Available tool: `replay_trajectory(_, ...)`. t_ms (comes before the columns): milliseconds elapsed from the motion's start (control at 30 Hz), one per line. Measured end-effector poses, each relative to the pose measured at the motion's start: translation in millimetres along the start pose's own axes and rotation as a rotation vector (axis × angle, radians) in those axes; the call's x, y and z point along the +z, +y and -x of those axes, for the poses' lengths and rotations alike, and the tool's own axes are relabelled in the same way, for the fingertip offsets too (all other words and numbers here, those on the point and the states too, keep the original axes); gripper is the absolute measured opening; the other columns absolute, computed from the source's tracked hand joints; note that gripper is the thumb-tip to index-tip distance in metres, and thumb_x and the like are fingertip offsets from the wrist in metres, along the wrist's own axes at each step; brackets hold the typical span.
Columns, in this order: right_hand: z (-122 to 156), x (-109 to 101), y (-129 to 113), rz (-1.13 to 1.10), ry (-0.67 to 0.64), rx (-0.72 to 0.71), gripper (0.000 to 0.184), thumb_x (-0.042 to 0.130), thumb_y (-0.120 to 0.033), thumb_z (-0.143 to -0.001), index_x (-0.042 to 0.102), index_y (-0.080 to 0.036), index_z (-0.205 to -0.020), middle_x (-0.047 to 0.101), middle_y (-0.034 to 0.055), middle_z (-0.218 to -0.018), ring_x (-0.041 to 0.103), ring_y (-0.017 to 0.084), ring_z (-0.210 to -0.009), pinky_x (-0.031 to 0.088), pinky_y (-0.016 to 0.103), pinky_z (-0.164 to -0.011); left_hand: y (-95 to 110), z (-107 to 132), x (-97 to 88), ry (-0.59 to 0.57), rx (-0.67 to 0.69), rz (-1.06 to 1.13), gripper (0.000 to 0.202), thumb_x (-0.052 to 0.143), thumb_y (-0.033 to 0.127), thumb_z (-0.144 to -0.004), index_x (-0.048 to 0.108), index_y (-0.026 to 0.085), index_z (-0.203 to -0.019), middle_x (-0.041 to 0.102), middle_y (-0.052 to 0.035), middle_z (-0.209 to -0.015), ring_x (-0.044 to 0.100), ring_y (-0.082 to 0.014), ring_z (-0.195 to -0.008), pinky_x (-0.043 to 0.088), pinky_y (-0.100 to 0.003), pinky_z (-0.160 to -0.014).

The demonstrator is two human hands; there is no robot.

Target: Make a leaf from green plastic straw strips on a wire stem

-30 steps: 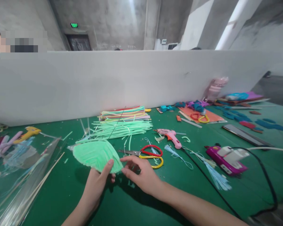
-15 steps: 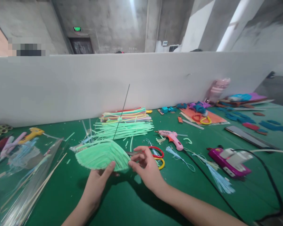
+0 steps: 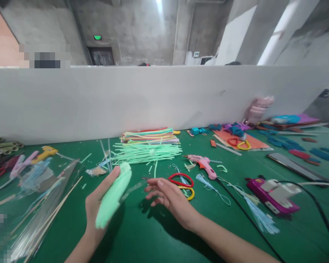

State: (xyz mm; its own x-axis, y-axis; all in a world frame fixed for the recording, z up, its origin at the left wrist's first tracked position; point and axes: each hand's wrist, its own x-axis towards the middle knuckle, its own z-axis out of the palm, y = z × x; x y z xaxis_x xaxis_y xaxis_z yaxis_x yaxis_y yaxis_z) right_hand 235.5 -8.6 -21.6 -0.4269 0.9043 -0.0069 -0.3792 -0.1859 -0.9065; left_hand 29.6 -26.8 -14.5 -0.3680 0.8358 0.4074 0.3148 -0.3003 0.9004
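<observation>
In my left hand (image 3: 94, 204) is a light green leaf-shaped piece made of fuzzy pipe cleaners (image 3: 113, 197), turned nearly edge-on, with my fingers closed around its far side. A blurred thin strip (image 3: 133, 190) extends from it toward my right hand; I cannot make out what it is. My right hand (image 3: 171, 199) hovers over the table with fingers apart and nothing in them. Just behind it lie scissors (image 3: 192, 182) with red and yellow handles, their blades partly hidden by the hand. A bundle of light green pipe cleaners (image 3: 148, 152) lies farther back.
Multicoloured pipe cleaners (image 3: 150, 136) lie against the white partition (image 3: 142, 98). To the right are a pink glue gun (image 3: 204, 164), pale blue tassels (image 3: 259, 212), a purple power strip (image 3: 271, 197) with cables and a phone (image 3: 293, 168). Clear plastic sheeting (image 3: 44, 208) and sticks lie left.
The leaf-shaped piece has turned from facing me to edge-on and moved slightly left. My right hand has let go of its edge, and its fingers have spread. The view has shifted slightly.
</observation>
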Motion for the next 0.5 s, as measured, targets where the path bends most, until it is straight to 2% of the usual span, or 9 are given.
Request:
replay_trajectory(100,6.4,3.5,-2.1,-0.046,-0.182,0.008,0.044,0.069,-0.031,-0.078,0.059,-0.022,-0.12,0.063,0.0113,-0.118,0.063,0.021,-0.1,0.049,0.035,-0.082,9.6,1.6,-3.6,0.043,0.336,-0.087,0.026,0.062,0.03,-0.083,0.073,0.031,-0.107,0.065,0.0013,-0.127,0.051,-0.028,-0.126,0.029,-0.041,-0.115)
replay_trajectory(167,10.6,5.9,-2.6,-0.04,-0.28,-0.003,0.053,0.072,-0.024,-0.075,0.056,-0.026,-0.126,0.06,0.0093,-0.124,0.061,0.021,-0.105,0.047,0.036,-0.087,11.4,2.7,-3.7,0.064,0.454,-0.123,0.028,0.059,0.022,-0.086,0.072,0.033,-0.107,0.062,0.0033,-0.131,0.048,-0.0279,-0.129,0.029,-0.044,-0.115)
replay_trajectory(233,13.6,8.1,-2.7,-0.044,-0.323,-0.017,0.053,0.071,-0.025,-0.077,0.055,-0.027,-0.127,0.06,0.0082,-0.124,0.059,0.02,-0.108,0.046,0.036,-0.09,8.4,3.5,-2.9,0.045,0.539,-0.186,0.034,0.058,0.016,-0.086,0.069,0.034,-0.112,0.054,0.0054,-0.139,0.043,-0.0286,-0.133,0.028,-0.046,-0.115)
replay_trajectory(333,14.4,10.9,-1.6,-0.049,-0.287,-0.048,0.047,0.072,-0.029,-0.078,0.059,-0.025,-0.123,0.064,0.0071,-0.117,0.058,0.019,-0.107,0.046,0.034,-0.089,-1.6,5.8,-0.8,0.015,0.661,-0.291,0.046,0.056,0.008,-0.086,0.063,0.036,-0.121,0.042,0.0063,-0.149,0.037,-0.03,-0.137,0.028,-0.048,-0.114)
replay_trajectory(400,12.7,11.9,0.0,-0.049,-0.213,-0.045,0.041,0.073,-0.032,-0.078,0.063,-0.024,-0.117,0.067,0.0056,-0.106,0.061,0.018,-0.099,0.049,0.031,-0.082,-7.6,9.2,1.8,-0.01,0.709,-0.316,0.052,0.057,0.006,-0.084,0.059,0.036,-0.127,0.036,0.0056,-0.152,0.033,-0.0315,-0.139,0.026,-0.048,-0.115)
replay_trajectory(467,10.0,11.7,1.6,-0.052,-0.116,-0.025,0.033,0.073,-0.036,-0.078,0.068,-0.023,-0.107,0.068,0.0037,-0.092,0.063,0.015,-0.084,0.052,0.028,-0.072,-9.1,14.0,5.6,-0.009,0.673,-0.274,0.057,0.061,0.008,-0.082,0.055,0.036,-0.131,0.028,0.005,-0.156,0.027,-0.0329,-0.141,0.023,-0.049,-0.116)
replay_trajectory(500,8.5,10.9,2.1,-0.056,-0.074,-0.013,0.03,0.073,-0.037,-0.077,0.07,-0.021,-0.102,0.068,0.0028,-0.087,0.063,0.014,-0.077,0.052,0.027,-0.067,-7.6,16.3,7.7,0.002,0.599,-0.223,0.06,0.063,0.011,-0.081,0.052,0.036,-0.134,0.024,0.0043,-0.158,0.025,-0.0333,-0.142,0.023,-0.048,-0.116)
